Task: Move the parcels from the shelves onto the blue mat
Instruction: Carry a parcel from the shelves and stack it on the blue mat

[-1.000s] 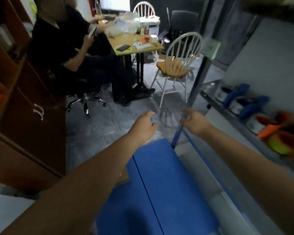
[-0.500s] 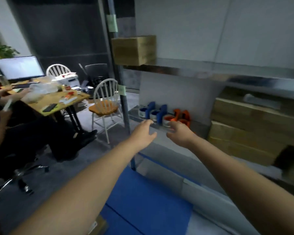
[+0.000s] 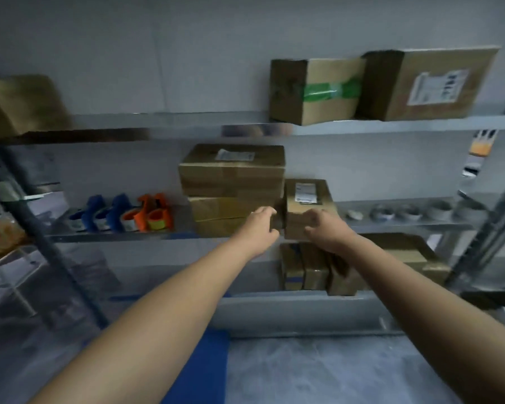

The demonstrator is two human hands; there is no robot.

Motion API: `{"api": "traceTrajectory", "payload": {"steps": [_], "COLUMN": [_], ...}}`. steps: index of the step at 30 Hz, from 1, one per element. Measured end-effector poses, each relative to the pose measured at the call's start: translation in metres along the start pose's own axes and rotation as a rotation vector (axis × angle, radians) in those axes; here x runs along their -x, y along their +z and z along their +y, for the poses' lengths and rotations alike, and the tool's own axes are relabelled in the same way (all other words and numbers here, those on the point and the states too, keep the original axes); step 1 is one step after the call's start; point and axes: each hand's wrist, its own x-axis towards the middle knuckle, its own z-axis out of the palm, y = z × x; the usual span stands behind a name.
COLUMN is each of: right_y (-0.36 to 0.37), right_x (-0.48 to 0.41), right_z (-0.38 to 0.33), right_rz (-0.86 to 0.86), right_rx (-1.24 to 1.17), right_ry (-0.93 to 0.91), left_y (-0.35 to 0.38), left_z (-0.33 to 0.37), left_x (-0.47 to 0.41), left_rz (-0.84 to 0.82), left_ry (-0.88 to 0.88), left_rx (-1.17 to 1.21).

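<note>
Head view: left hand (image 3: 261, 225) & right hand (image 3: 325, 230), fingers loosely curled & gripping nothing, close on the small parcel (image 3: 305, 199) on the mid shelf (image 3: 405, 226), just right of the parcel stack (image 3: 231, 182); blue mat (image 3: 199, 368) lies near, below. Risk: left hand in that tight gap could nudge the stack, or an uneven grip could drop the parcel. Vs 0.5 s ago, view has swung right to face the shelves; hands now at the parcel.

White labels sit on three parcels (image 3: 306, 201); their print is too blurred to read.
</note>
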Motion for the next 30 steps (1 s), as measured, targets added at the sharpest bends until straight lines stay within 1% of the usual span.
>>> {"api": "traceTrajectory", "payload": {"steps": [4, 8, 11, 15, 19, 23, 30], "right_y": [-0.035, -0.076, -0.11, -0.154, -0.178, -0.184, -0.196], "right_x": [0.004, 0.018, 0.038, 0.06, 0.077, 0.088, 0.05], "right_z": [0.104, 0.217, 0.295, 0.382, 0.459, 0.53, 0.642], "right_rz": [0.035, 0.037, 0.083, 0.154, 0.251, 0.252, 0.321], "right_rx": [-0.041, -0.033, -0.04, -0.044, -0.106, -0.195, -0.311], "right_ry": [0.096, 0.191, 0.301, 0.448, 0.59, 0.719, 0.883], "left_y": [0.068, 0.151, 0.21, 0.272, 0.331, 0.393, 0.499], "left_z": [0.083, 0.176, 0.244, 0.315, 0.376, 0.423, 0.493], "left_x": [-0.048, -0.104, -0.132, -0.154, -0.177, -0.201, -0.274], "left_rz": [-0.12, -0.186, -0.268, -0.351, -0.435, -0.547, -0.66], "left_ry": [0.068, 0.147, 0.209, 0.279, 0.36, 0.4, 0.426], "left_rx": [-0.023, -0.015, 0.012, 0.069, 0.107, 0.139, 0.172]}}
